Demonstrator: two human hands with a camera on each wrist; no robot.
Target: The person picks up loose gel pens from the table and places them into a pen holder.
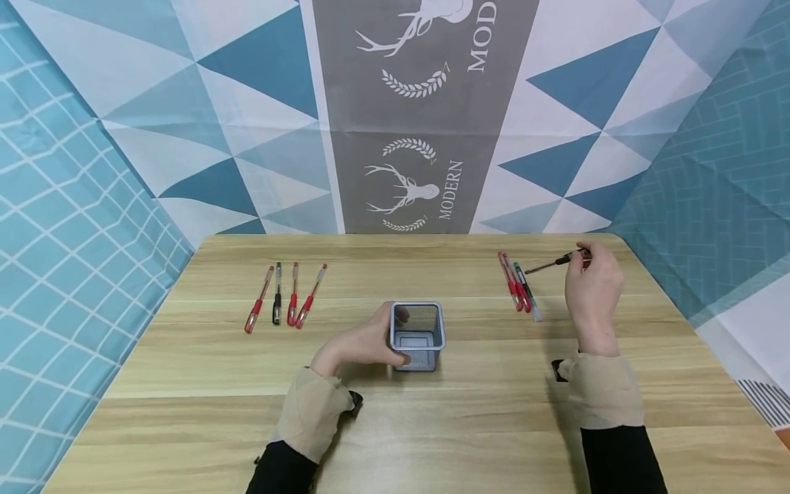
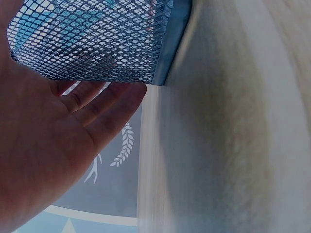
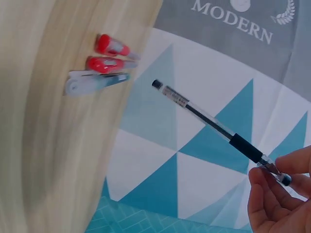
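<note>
A square grey wire-mesh pen holder is upright at the middle of the wooden table. My left hand grips it from the left, the thumb across its near side and the fingers at its far side. In the left wrist view the fingers lie along the mesh wall. Off to the right, my right hand pinches a black gel pen by its capped end, above the table. The right wrist view shows this pen slanting away from the thumb and fingertips, its other end free.
Two red pens and a dark pen with a clear cap lie left of my right hand. On the table's left side several pens lie apart, red ones and a black one. Patterned cloth hangs behind the far edge.
</note>
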